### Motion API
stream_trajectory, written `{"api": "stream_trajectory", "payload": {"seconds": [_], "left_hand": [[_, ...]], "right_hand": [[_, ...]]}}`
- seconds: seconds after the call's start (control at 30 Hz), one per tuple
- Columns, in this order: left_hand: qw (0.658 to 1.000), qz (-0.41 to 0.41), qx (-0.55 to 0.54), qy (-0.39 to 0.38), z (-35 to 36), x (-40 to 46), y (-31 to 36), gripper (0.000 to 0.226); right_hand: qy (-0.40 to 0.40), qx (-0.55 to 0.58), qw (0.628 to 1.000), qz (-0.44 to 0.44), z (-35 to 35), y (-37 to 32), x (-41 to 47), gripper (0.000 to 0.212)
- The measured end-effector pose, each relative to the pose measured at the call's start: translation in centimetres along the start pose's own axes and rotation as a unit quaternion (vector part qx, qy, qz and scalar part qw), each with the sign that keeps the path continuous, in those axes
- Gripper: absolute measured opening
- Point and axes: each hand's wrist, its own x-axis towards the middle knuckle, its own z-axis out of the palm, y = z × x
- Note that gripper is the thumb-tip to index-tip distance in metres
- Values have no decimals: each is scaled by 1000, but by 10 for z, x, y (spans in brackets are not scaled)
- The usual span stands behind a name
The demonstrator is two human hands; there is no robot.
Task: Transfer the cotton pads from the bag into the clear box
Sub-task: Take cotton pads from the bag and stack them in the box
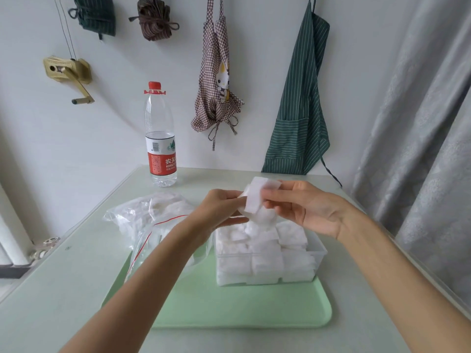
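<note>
Cotton pads [257,253] already fill the clear box [319,253] to its rim and heap above it, so most of the transfer looks done; the bag [142,215] to its left still shows white pads through the plastic, so some remain to move. The table [63,289] carries a green tray [229,309], on which the box stands at the back right, with the mouth of the bag lying over the tray's left edge. The front of the tray is bare, giving room for the forearms. A water bottle [160,138] stands well behind the bag, out of the way. Above the box, the left hand [221,210] and right hand [303,205] meet on a small stack of pads [254,197]: the left hand's fingers curl round its near side, the right hand pinches the top corner with its other fingers loosely spread. With the box heaped, the stack may slide off.
</note>
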Motion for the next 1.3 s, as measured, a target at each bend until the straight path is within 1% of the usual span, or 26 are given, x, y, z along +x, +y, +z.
{"api": "stream_trajectory", "payload": {"seconds": [0.1, 0.17, 0.23, 0.33, 0.37, 0.43, 0.47, 0.5, 0.53, 0.57, 0.6, 0.63, 0.67, 0.73, 0.83, 0.93, 1.03, 1.13, 1.23, 1.3], "left_hand": [[995, -10, -101, -14, 1, -4, -11, 14], [988, -20, -151, 1, 2, -5, -17, 12], [985, -19, -170, 15, 3, -6, -22, 15], [984, -13, -179, 15, 3, -10, -26, 22], [984, -16, -177, 13, 3, -11, -27, 22], [986, -21, -164, 14, 2, -12, -27, 19], [987, -23, -156, 16, 1, -12, -27, 17], [988, -24, -149, 16, 1, -13, -27, 16], [989, -23, -145, 14, 2, -13, -26, 16], [989, -21, -145, 9, 4, -13, -26, 15], [988, -19, -151, 3, 5, -14, -25, 15], [986, -18, -165, -4, 7, -15, -25, 14], [982, -20, -187, -10, 9, -16, -24, 13], [970, -31, -241, -16, 10, -18, -20, 13], [948, -60, -311, -13, 8, -17, -18, 15], [940, -70, -332, -18, 5, -17, -17, 16], [943, -66, -324, -35, 6, -16, -15, 27], [963, -52, -265, -6, 12, -12, -17, 29], [971, -36, -234, 17, 16, -8, -23, 24], [972, -26, -232, 17, 17, -7, -25, 27]], "right_hand": [[58, -71, 996, -3, 3, 11, 8, 16], [109, -124, 986, -10, 3, 21, 12, 18], [152, -172, 973, -35, 2, 30, 14, 15], [150, -220, 962, -66, 1, 34, 12, 15], [147, -239, 957, -68, 0, 34, 10, 15], [168, -284, 941, -79, -4, 28, 8, 16], [181, -286, 937, -87, -4, 23, 6, 17], [176, -251, 947, -96, -4, 18, 5, 19], [144, -182, 967, -102, -1, 13, 3, 23], [92, -99, 985, -103, 3, 9, 2, 26], [45, -39, 993, -99, 10, 6, 2, 26], [18, -25, 995, -94, 15, 7, 2, 24], [14, -48, 995, -92, 19, 10, 3, 22], [53, -112, 989, -87, 21, 20, 7, 18], [129, -152, 975, -103, 18, 27, 5, 20], [170, -193, 957, -136, 15, 28, 3, 19], [207, -216, 941, -157, 13, 31, 9, 19], [240, -218, 934, -146, 14, 37, 15, 32], [264, -226, 932, -100, 11, 43, 19, 39], [245, -175, 953, -43, 4, 43, 18, 35]]}}
